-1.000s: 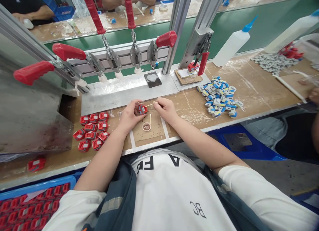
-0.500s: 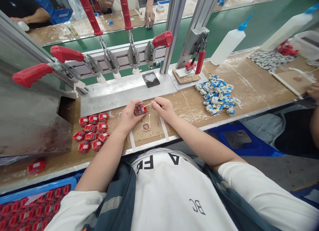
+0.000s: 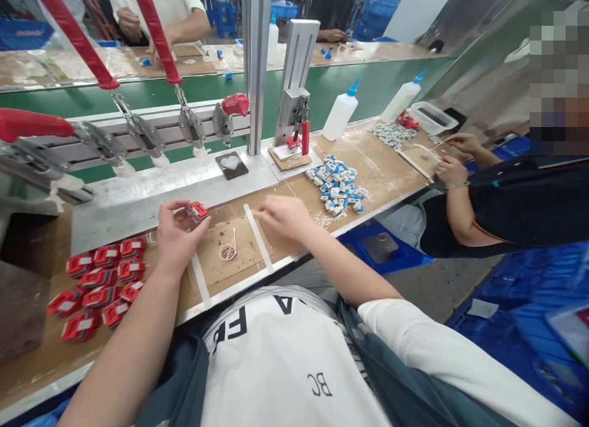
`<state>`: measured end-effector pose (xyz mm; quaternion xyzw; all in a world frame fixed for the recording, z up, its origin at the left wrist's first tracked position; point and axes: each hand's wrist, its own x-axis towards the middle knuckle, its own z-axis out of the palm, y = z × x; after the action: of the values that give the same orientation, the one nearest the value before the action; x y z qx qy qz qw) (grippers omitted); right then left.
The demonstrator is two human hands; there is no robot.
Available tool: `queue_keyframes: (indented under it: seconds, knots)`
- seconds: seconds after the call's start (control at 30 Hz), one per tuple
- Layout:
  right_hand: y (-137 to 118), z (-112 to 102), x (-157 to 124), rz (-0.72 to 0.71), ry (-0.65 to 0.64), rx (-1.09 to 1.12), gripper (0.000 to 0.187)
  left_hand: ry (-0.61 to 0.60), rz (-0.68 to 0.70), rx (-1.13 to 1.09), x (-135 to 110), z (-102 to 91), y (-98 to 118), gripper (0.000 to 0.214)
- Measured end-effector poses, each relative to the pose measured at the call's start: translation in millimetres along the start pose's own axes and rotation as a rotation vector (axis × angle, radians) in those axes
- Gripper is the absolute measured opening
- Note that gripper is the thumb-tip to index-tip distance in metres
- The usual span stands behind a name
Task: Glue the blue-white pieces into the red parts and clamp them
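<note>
My left hand [image 3: 177, 234] holds a small red and grey plastic part [image 3: 197, 211] between thumb and fingers, above the left side of a cardboard mat [image 3: 221, 270]. On the mat stands a small round cup [image 3: 227, 251] with dark liquid, and cotton swabs [image 3: 234, 238] lean in it. My right hand [image 3: 285, 218] is over the mat's right strip of white tape, fingers loosely stretched to the left, with nothing visible in them. Several more red and grey parts [image 3: 99, 276] lie grouped to the left of my left hand.
Red-handled toggle clamps [image 3: 184, 117] stand behind a metal plate bearing a dark heart-marked block [image 3: 231, 164]. A pile of blue and white parts [image 3: 338, 184] lies right, near a white bottle [image 3: 340, 116]. A co-worker [image 3: 501, 197] sits at the right.
My right hand has let go of the cotton swab and moved right, away from the red part. My left hand still holds the part, now apart from the right hand. The view has turned right.
</note>
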<state>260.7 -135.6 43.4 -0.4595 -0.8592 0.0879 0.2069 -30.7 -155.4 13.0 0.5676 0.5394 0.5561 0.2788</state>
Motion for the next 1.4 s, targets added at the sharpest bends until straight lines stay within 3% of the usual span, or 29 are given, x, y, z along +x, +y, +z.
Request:
queue_keyframes:
  seconds: [0.07,0.13,0.2,0.27,0.37,0.47,0.57,0.63,0.73,0.83,0.93,1.03,1.2,1.4]
  knots:
    - [34,-27,-18,0.307,0.126,-0.134,0.04,0.02,0.018,-0.031,1,-0.2,4,0.057]
    - [68,-49,-38,0.561,0.174,-0.271,0.038,0.026,0.034,-0.055,1,-0.1,7,0.059]
    - [96,-60,-55,0.716,0.134,-0.36,0.042,0.015,0.052,-0.089,1,0.9,9,0.061]
    - [114,-62,-66,0.772,0.052,-0.393,0.044,0.002,0.085,-0.126,1,2.5,11,0.064]
    - [126,-56,-71,0.712,0.012,-0.374,0.036,-0.007,0.148,-0.188,0,4.6,16,0.067]
    - [116,-52,-65,0.527,0.172,-0.24,0.037,-0.036,0.178,-0.248,-3,4.5,23,0.067]
    - [81,-50,-53,0.251,0.313,0.093,0.043,-0.116,0.209,-0.292,-5,3.3,32,0.064]
    - [47,-47,-44,0.105,0.284,0.362,0.043,-0.176,0.229,-0.295,-5,2.8,38,0.062]
    - [-3,-36,-27,0.071,0.168,0.725,0.044,-0.261,0.227,-0.254,-5,2.7,45,0.059]
    - [-29,-21,-6,0.127,0.069,1.022,0.045,-0.34,0.226,-0.205,-4,2.1,50,0.058]
    - [-33,-12,10,0.119,0.02,1.158,0.041,-0.379,0.241,-0.124,-2,-0.8,52,0.057]
    - [-31,-12,18,0.098,-0.039,1.156,0.037,-0.421,0.278,-0.01,3,-6.8,55,0.053]
    - [-21,-13,27,0.059,-0.156,1.109,0.055,-0.578,0.408,0.261,17,-15.6,64,0.05]
    - [-5,13,40,0.073,-0.181,1.212,0.051,-0.671,0.578,0.488,44,-7.1,58,0.038]
